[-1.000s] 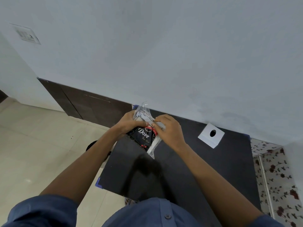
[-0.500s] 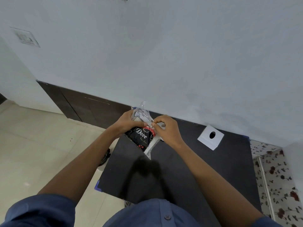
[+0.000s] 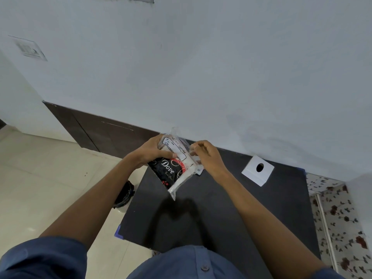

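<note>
A clear plastic tissue packet with a black and red Dove print and a white label is held above the black table, tilted with its lower corner pointing down. My left hand grips its upper left side, thumb on the front. My right hand is at the packet's upper right edge, fingers curled and pinching a bit of the clear wrapper there. What the fingertips hold is partly hidden.
A white card stand with a round hole sits at the back right of the table. The pale wall rises right behind. A dark shoe lies on the tiled floor at the left; floral cloth is on the right.
The packet has turned slightly, showing more of its label. My right hand has shifted from the packet's front to its upper right edge, pulling at the wrapper. The view tilted up a little.
</note>
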